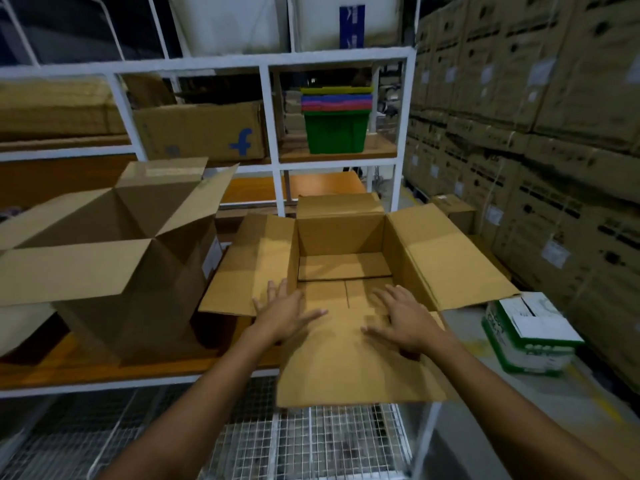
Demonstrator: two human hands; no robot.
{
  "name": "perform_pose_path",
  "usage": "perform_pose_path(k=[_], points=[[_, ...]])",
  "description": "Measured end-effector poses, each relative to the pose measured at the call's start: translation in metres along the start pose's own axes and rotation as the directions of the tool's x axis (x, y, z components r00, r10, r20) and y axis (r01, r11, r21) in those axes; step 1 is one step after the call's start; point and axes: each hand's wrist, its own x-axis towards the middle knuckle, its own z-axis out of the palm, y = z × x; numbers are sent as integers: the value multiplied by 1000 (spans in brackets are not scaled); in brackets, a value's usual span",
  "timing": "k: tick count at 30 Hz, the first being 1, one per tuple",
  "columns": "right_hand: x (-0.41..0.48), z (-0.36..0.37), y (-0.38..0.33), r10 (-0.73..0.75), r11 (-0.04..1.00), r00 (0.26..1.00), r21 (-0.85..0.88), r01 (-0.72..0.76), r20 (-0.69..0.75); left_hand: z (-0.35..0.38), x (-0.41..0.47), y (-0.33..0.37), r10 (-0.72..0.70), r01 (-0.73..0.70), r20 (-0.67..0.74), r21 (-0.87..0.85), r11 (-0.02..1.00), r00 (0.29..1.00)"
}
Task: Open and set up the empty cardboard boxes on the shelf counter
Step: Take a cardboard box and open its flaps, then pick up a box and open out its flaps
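The open box is set at lower ctr of the frame, on the right end of the orange tabletop, w/ all four top flaps spread. Both hands are laid flat w/ fingers spread, nothing gripped: the left hand at the near-left corner, the right hand on the near flap, which overhangs the tabletop's front edge.

The step in hand is judged to be the pressing-down of that flap. It is best done w/ even pressure from both sides, kept close to the crease, so the fold is made along the score & the box isn't pushed back or tipped fwd. A second box, flaps up, is stood just beside it at ctr left & should not be knocked.

Hidden: the underside, so whether the bottom is taped can't be told; only a seam is seen inside. The second box is cut off at the left edge. Print on the stacked cartons at right is too blurred to be read.
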Motion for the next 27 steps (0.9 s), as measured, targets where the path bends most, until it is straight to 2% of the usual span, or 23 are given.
perform_pose_path(k=[2, 5, 8, 11, 15, 17, 21, 27], points=[[-5, -23, -10, -38, 998, 993, 40, 43, -113, -19, -12, 11, 55, -65, -174, -54, 996, 983], [-16, -59, -32, -131, 984, 946, 80, 161, -297, -56, -41, 30, 119, -183, -448, -101, 978, 886], [-34, -95, -61, -226, 939, 849, 123, 320, -478, -96, -78, 43, 153, -255, -642, -69, 964, 752], [-55, -126, -92, -293, 869, 726, 143, 473, -622, -128, -122, 46, 161, -277, -771, -22, 961, 617], [-74, -144, -137, -356, 760, 606, 156, 630, -711, -150, -183, 28, 91, -193, -853, -12, 981, 514], [-80, -143, -162, -390, 715, 594, 175, 677, -704, -155, -211, 10, 61, -130, -872, -3, 992, 485], [-88, -129, -212, -473, 623, 571, 204, 755, -671, -161, -259, -33, -13, 9, -882, -10, 1000, 471], [-89, -107, -299, -566, 520, 538, 236, 821, -625, -171, -317, -108, -131, 163, -913, -72, 984, 387]])
